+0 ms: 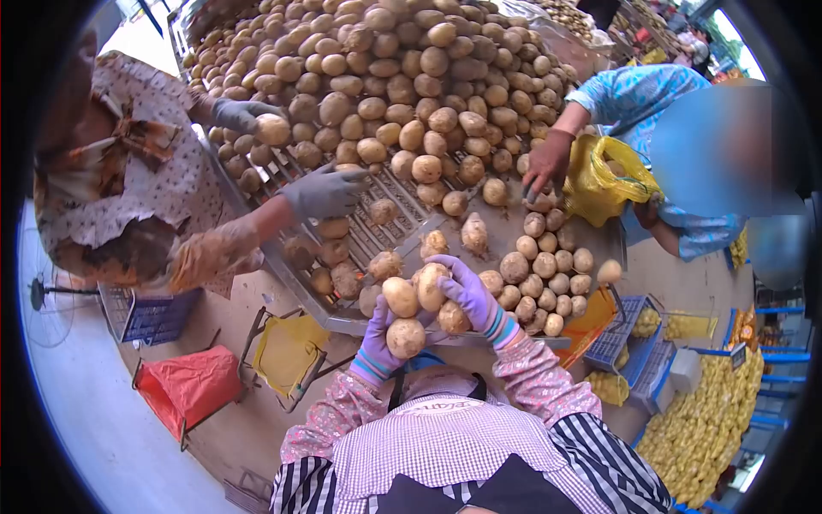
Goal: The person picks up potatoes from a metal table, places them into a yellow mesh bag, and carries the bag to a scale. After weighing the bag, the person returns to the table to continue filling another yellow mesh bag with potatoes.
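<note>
Over the apron (445,445), left hand (374,347) cups two potatoes (405,337), right hand (473,298) curls round a third potato (428,287); so full, either could spill one off the tray's (342,324) near edge.

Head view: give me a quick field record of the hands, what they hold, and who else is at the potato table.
left hand: purple glove, closed on two potatoes
right hand: purple glove, fingers wrapped over a single potato
surface: slatted metal table, near edge just below both hands
pile: heaped potatoes at the far end
person at left: grey gloves, the far one holding a potato
person at right: blue-sleeved hand beside a yellow bag
floor at left: red bag, blue basket
</note>
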Available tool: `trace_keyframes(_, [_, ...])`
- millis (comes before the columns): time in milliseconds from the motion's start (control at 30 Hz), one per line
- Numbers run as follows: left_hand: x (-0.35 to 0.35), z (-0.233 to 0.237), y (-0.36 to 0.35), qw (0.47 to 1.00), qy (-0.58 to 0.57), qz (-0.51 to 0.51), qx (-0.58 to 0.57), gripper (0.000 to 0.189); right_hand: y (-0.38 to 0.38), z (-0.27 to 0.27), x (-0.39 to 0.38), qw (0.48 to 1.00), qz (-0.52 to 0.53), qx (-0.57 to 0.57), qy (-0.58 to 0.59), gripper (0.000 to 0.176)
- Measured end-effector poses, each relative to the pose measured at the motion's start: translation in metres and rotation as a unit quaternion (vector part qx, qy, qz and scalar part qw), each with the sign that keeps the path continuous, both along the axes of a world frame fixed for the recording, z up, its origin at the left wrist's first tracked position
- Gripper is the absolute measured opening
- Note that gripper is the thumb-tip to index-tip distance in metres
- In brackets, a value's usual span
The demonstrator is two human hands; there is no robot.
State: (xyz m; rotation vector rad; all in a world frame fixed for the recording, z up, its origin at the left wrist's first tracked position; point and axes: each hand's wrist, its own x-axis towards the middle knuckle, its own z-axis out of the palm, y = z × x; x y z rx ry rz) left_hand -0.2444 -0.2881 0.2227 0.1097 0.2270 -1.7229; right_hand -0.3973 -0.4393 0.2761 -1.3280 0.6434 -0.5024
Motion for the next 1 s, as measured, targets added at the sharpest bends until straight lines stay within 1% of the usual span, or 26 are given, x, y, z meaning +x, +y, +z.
trace_keyframes(33, [0.0, 0.002, 0.002, 1.0, 0.005, 0.01, -0.002, 0.078, 0.01, -0.001, 0.007, 1.0, 0.014, 0.002, 0.0, 0.051])
trace_keyframes(100, [0.004, 0.004, 0.009, 0.999, -0.008, 0.051, 0.006, 0.078, 0.027, 0.001, 0.02, 0.997, -0.044, -0.034, 0.056, 0.053])
trace_keyframes(133, [0.007, 0.004, 0.017, 0.997, -0.009, 0.076, 0.004, 0.078, 0.038, 0.004, 0.028, 0.996, -0.044, -0.027, 0.071, 0.058])
trace_keyframes(167, [0.011, 0.001, 0.023, 0.995, -0.01, 0.1, 0.002, 0.078, 0.044, 0.005, 0.035, 0.997, -0.029, -0.024, 0.069, 0.058])
trace_keyframes(200, [0.016, -0.002, 0.031, 0.992, -0.011, 0.121, -0.024, 0.079, 0.051, 0.005, 0.043, 0.995, -0.009, -0.05, 0.085, 0.059])
trace_keyframes(267, [0.023, -0.005, 0.054, 0.985, 0.001, 0.175, -0.015, 0.08, 0.065, 0.001, 0.063, 0.988, 0.043, -0.103, 0.105, 0.061])
trace_keyframes(300, [0.029, -0.005, 0.067, 0.981, -0.007, 0.195, -0.01, 0.082, 0.074, 0.0, 0.075, 0.988, 0.062, -0.097, 0.1, 0.061])
trace_keyframes(367, [0.044, 0.0, 0.102, 0.969, -0.067, 0.235, 0.026, 0.087, 0.099, 0.003, 0.102, 0.967, 0.13, -0.196, 0.097, 0.064])
trace_keyframes(400, [0.051, 0.0, 0.119, 0.961, -0.095, 0.253, 0.05, 0.089, 0.111, 0.01, 0.118, 0.967, 0.17, -0.165, 0.088, 0.068])
trace_keyframes(433, [0.056, -0.002, 0.137, 0.948, -0.123, 0.281, 0.089, 0.091, 0.125, 0.0, 0.132, 0.96, 0.201, -0.177, 0.083, 0.073])
trace_keyframes(467, [0.062, -0.004, 0.154, 0.931, -0.152, 0.305, 0.13, 0.093, 0.137, -0.009, 0.145, 0.956, 0.228, -0.161, 0.092, 0.074])
trace_keyframes(500, [0.069, -0.013, 0.172, 0.919, -0.135, 0.334, 0.163, 0.092, 0.149, -0.016, 0.158, 0.951, 0.254, -0.147, 0.101, 0.075])
trace_keyframes(567, [0.081, -0.012, 0.198, 0.924, -0.088, 0.351, 0.123, 0.086, 0.171, -0.043, 0.177, 0.945, 0.28, -0.135, 0.102, 0.074])
trace_keyframes(600, [0.089, -0.02, 0.212, 0.922, -0.089, 0.355, 0.125, 0.086, 0.179, -0.05, 0.181, 0.94, 0.3, -0.122, 0.106, 0.073])
trace_keyframes(667, [0.11, -0.054, 0.238, 0.898, -0.014, 0.377, 0.226, 0.078, 0.185, -0.045, 0.18, 0.936, 0.315, -0.129, 0.094, 0.072])
trace_keyframes(700, [0.118, -0.064, 0.243, 0.901, -0.013, 0.372, 0.22, 0.078, 0.181, -0.04, 0.18, 0.932, 0.323, -0.141, 0.086, 0.071])
trace_keyframes(733, [0.123, -0.075, 0.247, 0.882, -0.032, 0.346, 0.317, 0.075, 0.176, -0.033, 0.18, 0.929, 0.314, -0.18, 0.07, 0.065])
trace_keyframes(767, [0.129, -0.084, 0.254, 0.873, 0.001, 0.321, 0.367, 0.072, 0.166, -0.026, 0.181, 0.93, 0.307, -0.188, 0.075, 0.065])
trace_keyframes(800, [0.134, -0.094, 0.261, 0.859, 0.037, 0.297, 0.415, 0.068, 0.151, -0.018, 0.184, 0.92, 0.271, -0.276, 0.061, 0.062])
trace_keyframes(833, [0.133, -0.094, 0.261, 0.864, 0.035, 0.293, 0.408, 0.068, 0.134, -0.012, 0.189, 0.901, 0.233, -0.362, 0.045, 0.059])
trace_keyframes(867, [0.133, -0.094, 0.261, 0.856, -0.043, 0.293, 0.425, 0.067, 0.114, -0.01, 0.197, 0.873, 0.184, -0.449, 0.053, 0.056])
trace_keyframes(900, [0.132, -0.095, 0.26, 0.841, -0.123, 0.292, 0.439, 0.066, 0.092, -0.006, 0.206, 0.845, 0.153, -0.502, 0.101, 0.057])
trace_keyframes(933, [0.131, -0.095, 0.257, 0.845, -0.128, 0.289, 0.432, 0.066, 0.07, 0.005, 0.21, 0.81, 0.127, -0.555, 0.142, 0.057])
trace_keyframes(967, [0.13, -0.096, 0.253, 0.85, -0.135, 0.284, 0.423, 0.063, 0.049, -0.015, 0.218, 0.754, 0.089, -0.616, 0.211, 0.059])
trace_keyframes(1000, [0.129, -0.098, 0.249, 0.854, -0.141, 0.278, 0.416, 0.06, 0.028, -0.025, 0.219, 0.737, 0.104, -0.617, 0.256, 0.058])
